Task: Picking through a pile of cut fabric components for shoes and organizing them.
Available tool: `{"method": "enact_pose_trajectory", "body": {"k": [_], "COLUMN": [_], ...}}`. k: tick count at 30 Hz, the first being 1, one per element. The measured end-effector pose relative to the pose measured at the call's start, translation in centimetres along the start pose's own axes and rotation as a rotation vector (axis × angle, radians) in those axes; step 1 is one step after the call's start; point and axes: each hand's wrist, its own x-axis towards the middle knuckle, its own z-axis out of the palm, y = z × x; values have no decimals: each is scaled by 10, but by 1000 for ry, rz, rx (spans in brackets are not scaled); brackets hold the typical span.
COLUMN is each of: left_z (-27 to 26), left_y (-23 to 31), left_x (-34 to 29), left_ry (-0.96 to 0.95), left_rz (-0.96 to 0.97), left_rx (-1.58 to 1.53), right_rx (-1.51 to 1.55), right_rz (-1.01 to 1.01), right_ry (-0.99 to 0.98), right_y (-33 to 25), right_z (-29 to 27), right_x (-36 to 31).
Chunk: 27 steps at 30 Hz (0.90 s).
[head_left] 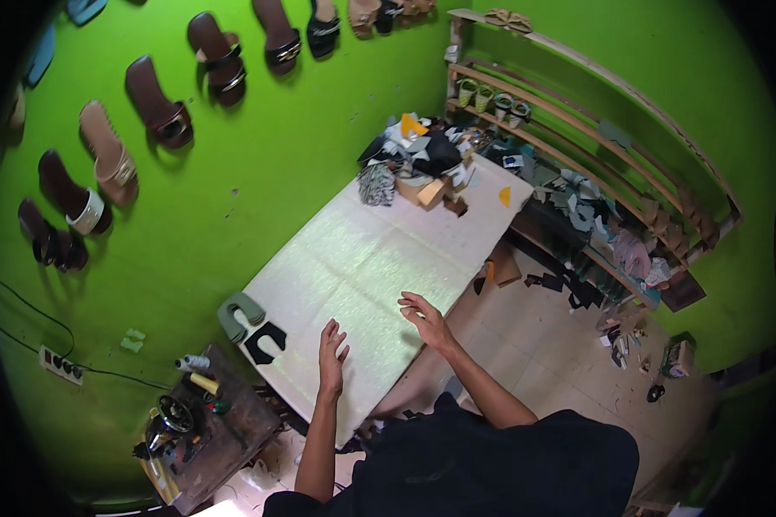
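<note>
A black cutout point(256, 343), perhaps leather, lay left of the left hand point(331, 362); this and the right hand point(428, 322) were raised, fingers spread.

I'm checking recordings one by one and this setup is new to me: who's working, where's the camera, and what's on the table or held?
No machine here, just a person's bare left hand and bare right hand, both open and holding nothing. The one picture comes from a fisheye camera on the person's head, looking down, so straight edges bend. On the pale, shiny rectangular table lie a grey-green curved piece and a black curved flat piece at the left edge, and a jumbled multicoloured heap of scraps at the far end.
</note>
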Motion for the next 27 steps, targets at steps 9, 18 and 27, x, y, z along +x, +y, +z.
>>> {"method": "enact_pose_trajectory", "body": {"k": [9, 18, 27], "left_z": [175, 280, 331], "left_y": [7, 19, 33], "left_x": [53, 102, 176], "left_ry": [-127, -234, -243], "left_rz": [13, 44, 55], "left_rx": [70, 56, 63], "right_rx": [94, 167, 156], "right_rz": [-18, -80, -78], "right_ry": [122, 199, 217], "right_y": [13, 8, 7], "right_z": [-174, -284, -333], "right_x": [14, 32, 97]}}
